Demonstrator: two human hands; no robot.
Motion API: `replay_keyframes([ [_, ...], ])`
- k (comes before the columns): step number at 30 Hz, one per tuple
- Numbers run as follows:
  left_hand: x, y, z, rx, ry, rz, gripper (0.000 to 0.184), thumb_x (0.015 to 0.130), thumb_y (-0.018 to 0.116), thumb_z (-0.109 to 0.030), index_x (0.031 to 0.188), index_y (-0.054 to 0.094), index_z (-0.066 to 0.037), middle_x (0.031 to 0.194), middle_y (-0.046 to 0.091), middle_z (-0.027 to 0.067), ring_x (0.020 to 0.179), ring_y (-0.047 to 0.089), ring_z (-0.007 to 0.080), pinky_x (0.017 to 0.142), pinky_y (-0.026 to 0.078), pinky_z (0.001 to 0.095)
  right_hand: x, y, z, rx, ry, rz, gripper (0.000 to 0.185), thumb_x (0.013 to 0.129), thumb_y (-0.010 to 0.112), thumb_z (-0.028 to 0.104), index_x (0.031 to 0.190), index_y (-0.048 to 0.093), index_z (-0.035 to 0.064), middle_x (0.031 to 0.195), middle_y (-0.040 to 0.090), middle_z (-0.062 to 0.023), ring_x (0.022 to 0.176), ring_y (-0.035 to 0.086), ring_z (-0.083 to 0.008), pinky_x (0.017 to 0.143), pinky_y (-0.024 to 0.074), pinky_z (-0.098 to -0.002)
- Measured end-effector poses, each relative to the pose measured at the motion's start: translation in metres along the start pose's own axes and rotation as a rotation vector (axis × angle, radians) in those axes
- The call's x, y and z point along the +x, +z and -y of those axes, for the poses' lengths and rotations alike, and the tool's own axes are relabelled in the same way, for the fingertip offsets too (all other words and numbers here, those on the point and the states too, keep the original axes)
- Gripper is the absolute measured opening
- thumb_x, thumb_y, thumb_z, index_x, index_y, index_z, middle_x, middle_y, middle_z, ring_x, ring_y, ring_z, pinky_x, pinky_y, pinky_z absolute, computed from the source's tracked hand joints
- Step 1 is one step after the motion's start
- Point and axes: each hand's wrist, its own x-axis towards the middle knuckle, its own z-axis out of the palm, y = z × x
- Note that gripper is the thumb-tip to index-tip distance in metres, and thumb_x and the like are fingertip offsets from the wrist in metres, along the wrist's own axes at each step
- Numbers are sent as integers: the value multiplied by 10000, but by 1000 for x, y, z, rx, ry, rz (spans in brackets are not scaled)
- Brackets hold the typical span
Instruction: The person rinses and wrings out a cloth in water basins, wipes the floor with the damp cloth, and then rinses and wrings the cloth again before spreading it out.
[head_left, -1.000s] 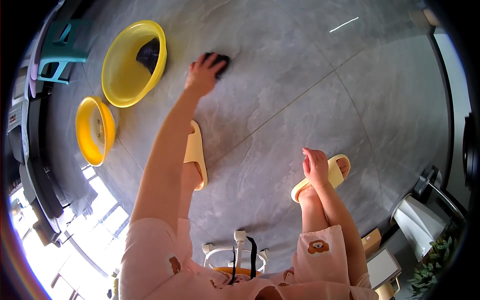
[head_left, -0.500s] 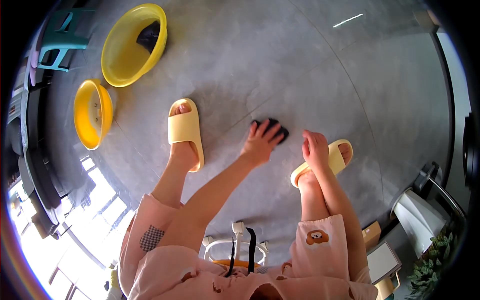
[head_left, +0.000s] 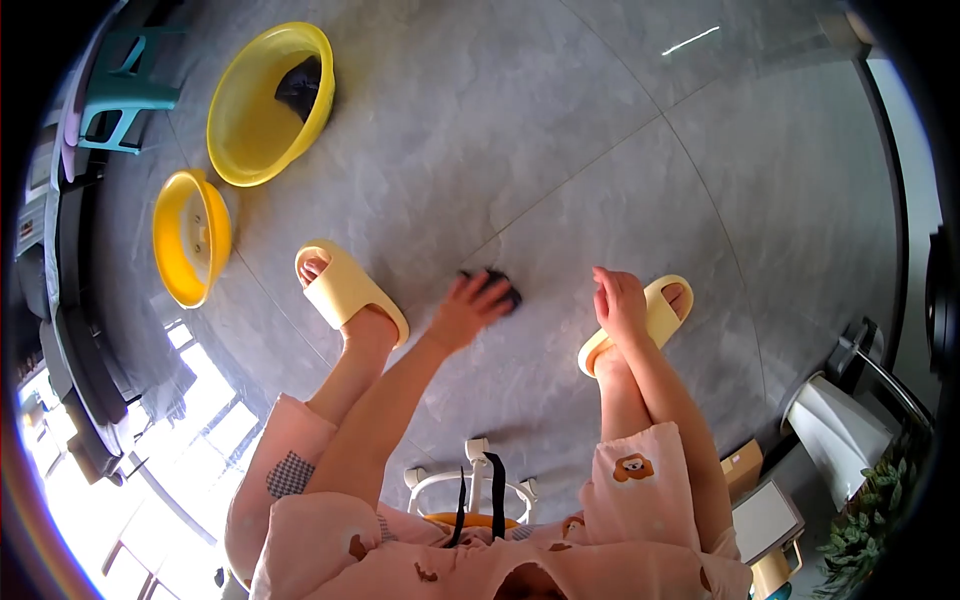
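My left hand [head_left: 468, 310] presses down on a crumpled black cloth [head_left: 502, 288] on the grey tiled floor, its fingers spread over the cloth and smeared by motion. Part of the cloth is hidden under the palm. Beside my right slipper [head_left: 664, 318], my right hand [head_left: 622, 302] hangs in front of the shin with its fingers folded together and nothing visible in them. My left slipper [head_left: 345, 290] is angled out to the left of the cloth.
A large yellow basin [head_left: 228, 140] holding a dark cloth [head_left: 298, 88] stands at the upper left. Nearby are a smaller orange basin [head_left: 168, 245] and a teal stool [head_left: 130, 95]. A white wheeled base [head_left: 477, 450] is beneath me. At right stand a white bin [head_left: 845, 435] and a plant [head_left: 870, 500].
My left hand has slid the black cloth left and slightly toward me across the floor. My left foot has turned outward and moved closer to me. My right hand has shifted slightly left.
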Motion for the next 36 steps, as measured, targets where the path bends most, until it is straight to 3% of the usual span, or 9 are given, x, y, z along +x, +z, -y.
replay_keyframes([
  [4, 39, -35, 88, 31, -657, -254, 506, 799, 482, -84, 1271, 466, -264, 1405, 307, 46, 1214, 328, 353, 1005, 285, 490, 5, 0, -5, -12, 44, 19, 365, 674, 578, -20, 1031, 544, 46, 826, 609, -52, 792, 576, -257, 746, 450, -383],
  [9, 118, -76, 177, 147, -1071, -347, 559, 783, 531, -124, 1317, 399, -222, 1412, 286, 70, 1224, 304, 366, 1001, 282, 478, 9, 0, -16, -11, 78, 46, 397, 688, 571, -33, 1072, 521, 55, 860, 611, -59, 799, 574, -270, 739, 453, -390],
  [13, 176, -75, 157, 158, -749, -296, 477, 810, 467, -149, 1281, 446, -221, 1393, 310, 68, 1206, 326, 347, 968, 307, 497, 12, 2, -13, 38, 122, 59, 387, 684, 571, -35, 1057, 531, 60, 840, 612, -54, 793, 579, -264, 738, 455, -388],
  [18, 127, -58, 72, -88, -364, -58, 474, 783, 473, -113, 1222, 516, -285, 1352, 369, 58, 1173, 361, 358, 938, 372, 479, 46, -11, -9, 106, 75, 50, 374, 679, 567, -44, 1036, 544, 66, 821, 617, -66, 758, 584, -274, 691, 470, -388],
  [20, 115, -73, 60, -275, -424, 135, 469, 754, 507, -62, 1172, 550, -269, 1306, 401, 63, 1142, 400, 358, 891, 434, 433, 84, -25, 1, 120, -2, 116, 277, 706, 562, -11, 972, 561, 66, 789, 618, -75, 732, 583, -278, 644, 468, -389],
  [23, 99, -105, 60, -517, -661, 52, 424, 728, 538, -30, 1101, 585, -225, 1218, 462, 77, 1055, 489, 333, 828, 481, 382, 160, -64, 36, 39, -117, 330, 156, 739, 553, 46, 891, 583, 66, 744, 617, -90, 710, 582, -292, 610, 459, -401],
  [31, 24, -191, 126, -1268, -1078, -819, 439, 735, 596, -65, 1168, 552, -116, 952, 614, 54, 775, 590, 165, 663, 485, 272, 308, -76, 227, -182, -327, 475, 151, 775, 527, 98, 900, 605, 64, 799, 635, -119, 765, 605, -307, 671, 481, -402],
  [33, -7, -215, 137, -1569, -1167, -1005, 427, 786, 605, -103, 1203, 523, -133, 964, 595, 36, 756, 578, 155, 619, 492, 290, 318, -55, 259, -362, -543, 612, 175, 764, 529, 119, 911, 615, 79, 827, 641, -123, 779, 609, -311, 687, 482, -407],
  [36, -60, -242, 139, -1929, -1169, -1212, 439, 832, 575, -97, 1252, 466, -164, 960, 586, 41, 755, 580, 173, 605, 512, 351, 315, -19, 313, -309, -528, 664, 195, 769, 519, 141, 928, 613, 80, 845, 645, -126, 799, 609, -314, 699, 480, -414],
])
